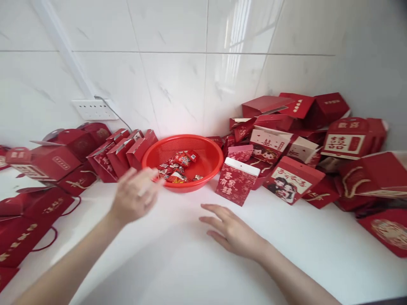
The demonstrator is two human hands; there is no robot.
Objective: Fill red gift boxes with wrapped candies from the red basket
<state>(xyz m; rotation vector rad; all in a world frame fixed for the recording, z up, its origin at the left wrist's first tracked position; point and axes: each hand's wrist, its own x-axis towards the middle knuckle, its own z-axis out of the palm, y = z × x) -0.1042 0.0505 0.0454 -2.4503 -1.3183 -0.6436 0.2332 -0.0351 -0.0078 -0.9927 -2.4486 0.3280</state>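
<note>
My left hand (135, 197) is raised at the front left rim of a red plastic basket (206, 182), its fingers smeared by motion, so I cannot make out whether they grip anything. Inside the basket lies a small heap of wrapped sweets (179, 165) in red, white and dark wrappers. Over the white table, my right hand (233, 231) is open with its fingers apart and nothing in it. Just beyond it a red gift box (237, 181) with a white top strip and white characters leans at the edge of a pile.
Red gift boxes (295, 180) are heaped on the right, some printed with a cartoon couple. Several upright boxes (122, 150) stand left of the basket, beside more red boxes (44, 163) with cord handles. A socket strip (95, 110) with a cable is on the tiled wall behind.
</note>
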